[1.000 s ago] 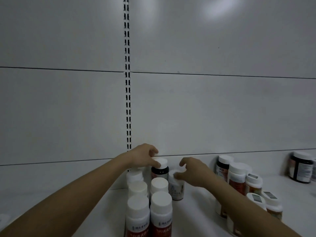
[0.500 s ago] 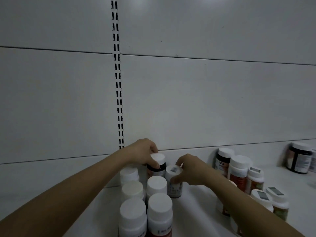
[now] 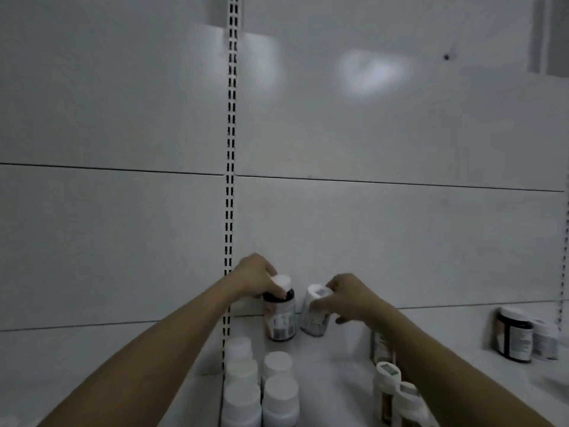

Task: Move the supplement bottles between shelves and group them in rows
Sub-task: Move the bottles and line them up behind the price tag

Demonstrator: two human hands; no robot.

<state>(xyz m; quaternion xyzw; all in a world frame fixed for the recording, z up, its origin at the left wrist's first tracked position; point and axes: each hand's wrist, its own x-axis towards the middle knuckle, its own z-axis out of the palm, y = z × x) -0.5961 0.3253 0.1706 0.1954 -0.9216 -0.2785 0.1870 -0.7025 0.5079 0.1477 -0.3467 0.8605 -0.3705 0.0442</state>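
Note:
My left hand (image 3: 254, 280) grips the white cap of a dark supplement bottle (image 3: 280, 320) standing at the back of the white shelf (image 3: 338, 365). Just to its right, my right hand (image 3: 346, 298) holds a small white bottle (image 3: 314, 315) by its top; that bottle leans slightly left. In front of them stand two short rows of white-capped bottles (image 3: 278, 396), running toward me. More white-capped bottles (image 3: 389, 386) sit under my right forearm, partly hidden by it.
A dark bottle with a white cap (image 3: 515, 334) and a smaller pale one (image 3: 546, 339) stand at the far right against the back wall. A slotted upright rail (image 3: 230, 180) runs down the back panel, which rises directly behind the bottles.
The camera has tilted up and the view shifted. Both hands still hold their bottles at the back of the shelf; the white bottle now stands a little apart from the dark one and leans.

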